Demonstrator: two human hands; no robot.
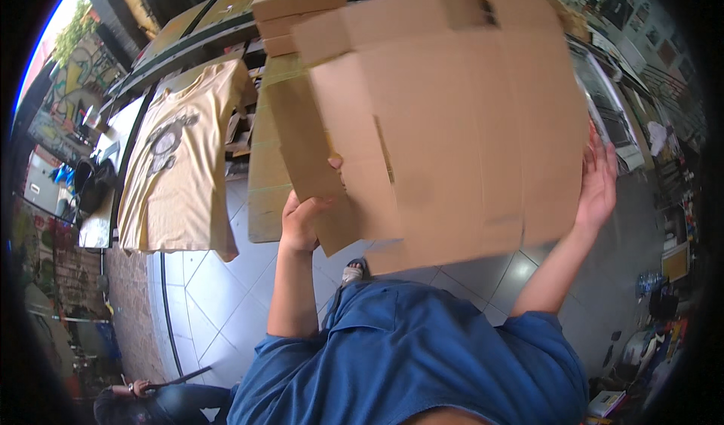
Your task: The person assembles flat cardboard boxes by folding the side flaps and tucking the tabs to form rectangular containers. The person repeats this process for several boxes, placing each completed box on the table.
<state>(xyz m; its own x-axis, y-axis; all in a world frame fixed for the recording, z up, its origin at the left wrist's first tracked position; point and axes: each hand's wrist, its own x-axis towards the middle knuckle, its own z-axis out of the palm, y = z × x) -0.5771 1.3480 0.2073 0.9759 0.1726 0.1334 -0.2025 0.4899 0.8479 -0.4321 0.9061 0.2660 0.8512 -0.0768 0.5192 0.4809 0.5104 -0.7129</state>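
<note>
Cardboard [460, 123] is up in front of us between both hands, partly over the surface [264, 206], partly over the tiled floor [226, 293]. Our left hand [303, 221] is clamped on the flap [303, 138], thumb on the near face, probably so it doesn't swing. Our right hand [598, 184] is flat with fingers straight along the right edge; thumb hidden, looks like bracing rather than pinching. Cardboard is broad and creased, likely floppy, so holding opposite sides makes sense. Shirt [177, 176] lies print-up to our left, apart from it.

Blue short-sleeved shirt [437, 342], chest pocket [373, 318], bare forearms [294, 297]
</note>
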